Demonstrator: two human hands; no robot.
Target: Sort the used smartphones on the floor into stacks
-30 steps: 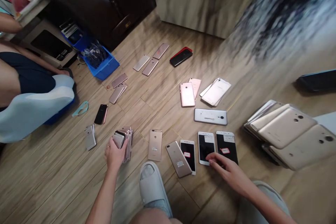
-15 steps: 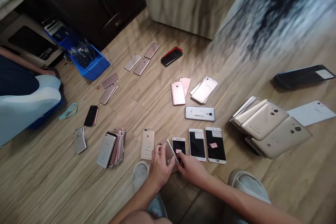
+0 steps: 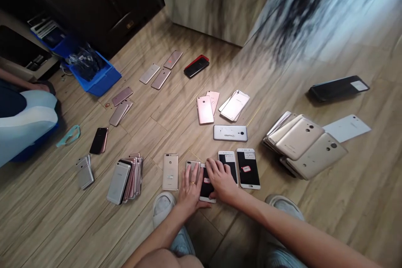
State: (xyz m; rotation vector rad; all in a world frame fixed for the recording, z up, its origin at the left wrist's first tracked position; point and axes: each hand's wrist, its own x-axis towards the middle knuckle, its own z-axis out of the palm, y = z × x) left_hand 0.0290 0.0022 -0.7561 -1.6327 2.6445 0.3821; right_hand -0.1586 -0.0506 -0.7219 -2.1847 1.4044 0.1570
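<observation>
My left hand (image 3: 190, 186) lies flat, fingers spread, over a pale gold smartphone (image 3: 192, 163) whose back faces up and is mostly covered. Beside it, my right hand (image 3: 221, 181) grips a small white smartphone (image 3: 206, 192) with a black screen and a red-edged sticker, fingers at its top and thumb low on it. Just right of that hand lie a white phone (image 3: 231, 166), partly hidden by it, and a larger white phone (image 3: 248, 168), both screen up. To the left of my left hand is a gold phone (image 3: 170, 171), back up.
Phone stacks stand left (image 3: 119, 181) and right (image 3: 306, 136). Pink phones (image 3: 205, 110), pale phones (image 3: 235, 105) and a silver phone (image 3: 230, 132) lie ahead. Blue bins (image 3: 102, 81), a teal strap (image 3: 69, 135) and a seated person (image 3: 28, 113) are at left; a cabinet (image 3: 216, 4) stands behind.
The tilted pale gold phone now lies flat on the floor under my left hand. My right hand has moved onto the small white phone. The view has shifted slightly rightward.
</observation>
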